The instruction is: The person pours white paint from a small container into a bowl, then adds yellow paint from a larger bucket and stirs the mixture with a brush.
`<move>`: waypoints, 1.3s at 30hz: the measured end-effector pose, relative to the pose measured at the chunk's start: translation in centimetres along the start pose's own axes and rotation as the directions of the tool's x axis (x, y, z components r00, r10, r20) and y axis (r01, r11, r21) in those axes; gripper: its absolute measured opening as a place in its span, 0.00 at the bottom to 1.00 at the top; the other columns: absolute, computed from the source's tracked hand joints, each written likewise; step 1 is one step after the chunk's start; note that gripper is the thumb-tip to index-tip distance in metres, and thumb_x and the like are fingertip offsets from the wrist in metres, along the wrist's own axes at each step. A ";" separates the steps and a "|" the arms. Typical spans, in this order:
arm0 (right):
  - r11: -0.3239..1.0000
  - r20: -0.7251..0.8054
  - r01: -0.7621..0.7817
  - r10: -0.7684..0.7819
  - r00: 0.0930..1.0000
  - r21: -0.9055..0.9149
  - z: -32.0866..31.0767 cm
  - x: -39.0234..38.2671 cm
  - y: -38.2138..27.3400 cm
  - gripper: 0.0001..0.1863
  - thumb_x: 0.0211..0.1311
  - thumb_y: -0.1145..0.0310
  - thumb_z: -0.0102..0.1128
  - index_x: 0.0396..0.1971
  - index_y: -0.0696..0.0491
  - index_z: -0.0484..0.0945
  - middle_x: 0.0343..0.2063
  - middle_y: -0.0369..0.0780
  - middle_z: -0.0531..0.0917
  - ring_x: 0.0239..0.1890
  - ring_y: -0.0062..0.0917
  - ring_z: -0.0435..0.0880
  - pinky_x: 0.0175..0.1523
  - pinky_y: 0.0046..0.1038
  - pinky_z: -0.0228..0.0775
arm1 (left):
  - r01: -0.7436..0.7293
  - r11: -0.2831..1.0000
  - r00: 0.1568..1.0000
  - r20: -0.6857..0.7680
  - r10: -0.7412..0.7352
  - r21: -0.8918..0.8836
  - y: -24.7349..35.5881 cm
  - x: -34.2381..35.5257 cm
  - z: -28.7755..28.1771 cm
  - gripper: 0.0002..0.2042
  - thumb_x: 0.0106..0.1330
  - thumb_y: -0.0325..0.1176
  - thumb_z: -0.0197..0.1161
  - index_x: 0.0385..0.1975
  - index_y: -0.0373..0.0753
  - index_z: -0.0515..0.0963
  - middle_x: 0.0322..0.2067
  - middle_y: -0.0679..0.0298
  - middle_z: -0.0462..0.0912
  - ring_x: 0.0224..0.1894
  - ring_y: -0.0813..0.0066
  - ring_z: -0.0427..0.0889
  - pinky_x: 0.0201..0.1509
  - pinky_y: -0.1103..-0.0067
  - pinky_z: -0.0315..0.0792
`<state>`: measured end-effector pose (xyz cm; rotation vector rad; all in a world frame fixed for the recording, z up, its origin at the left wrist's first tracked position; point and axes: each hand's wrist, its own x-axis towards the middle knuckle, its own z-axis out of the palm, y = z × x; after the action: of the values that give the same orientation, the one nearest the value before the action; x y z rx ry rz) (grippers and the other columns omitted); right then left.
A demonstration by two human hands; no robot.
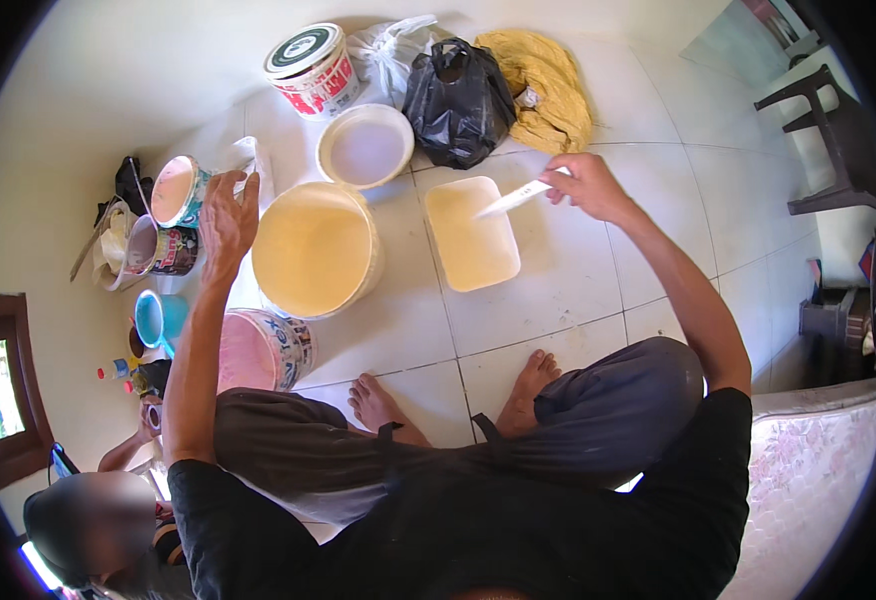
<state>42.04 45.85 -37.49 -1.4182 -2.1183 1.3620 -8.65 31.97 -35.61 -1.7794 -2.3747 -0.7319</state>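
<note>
My right hand (588, 185) grips a white flat stick (523, 196), whose lower end dips into pale yellow liquid in a rectangular container (436, 230). My left hand (230, 210) hovers with fingers apart and slightly bent beside a pink-filled tub (173, 185) and a white plastic bag (258, 150); it appears empty. Between my hands is a large round bucket (368, 250) of yellow liquid. Behind it is a white basin (330, 152) of pale lilac liquid.
A pink bucket (268, 355), blue pot (163, 320), lidded bucket (313, 85), black bag (458, 105) and yellow sack (548, 90) surround me. A plastic chair (818, 140) and mattress (808, 470) are at right. Another person (128, 540) is at lower left.
</note>
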 end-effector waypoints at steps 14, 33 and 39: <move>0.726 0.153 0.343 -0.317 0.936 -0.596 4.8 -2.5 3.2 0.12 0.60 0.76 0.56 0.41 0.60 0.84 0.23 0.52 0.83 0.29 0.48 0.84 0.36 0.45 0.76 | -0.093 0.988 0.995 0.027 0.097 -0.122 2.1 -0.1 0.2 0.14 0.67 0.38 0.66 0.43 0.33 0.83 0.47 0.52 0.83 0.53 0.53 0.81 0.60 0.64 0.71; 0.671 0.363 0.450 -0.278 0.889 -0.589 2.2 -3.8 -0.8 0.08 0.62 0.75 0.55 0.32 0.59 0.83 0.24 0.51 0.83 0.30 0.49 0.84 0.37 0.46 0.75 | -0.161 0.964 0.984 0.040 0.173 -0.211 4.5 0.1 0.6 0.14 0.66 0.38 0.68 0.44 0.35 0.82 0.49 0.50 0.82 0.53 0.50 0.80 0.60 0.63 0.72; 0.621 0.239 0.493 -0.449 0.861 -0.609 3.2 -0.3 -0.3 0.07 0.57 0.77 0.55 0.30 0.57 0.82 0.26 0.50 0.84 0.31 0.49 0.85 0.37 0.46 0.76 | -0.124 0.976 0.991 0.021 0.130 -0.178 4.5 2.3 1.1 0.18 0.65 0.41 0.69 0.47 0.34 0.82 0.49 0.47 0.82 0.51 0.48 0.82 0.57 0.62 0.74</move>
<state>39.96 43.80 -38.82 -0.8452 -2.9007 0.4599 -5.01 35.40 -34.33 -2.0048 -2.2516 -0.9290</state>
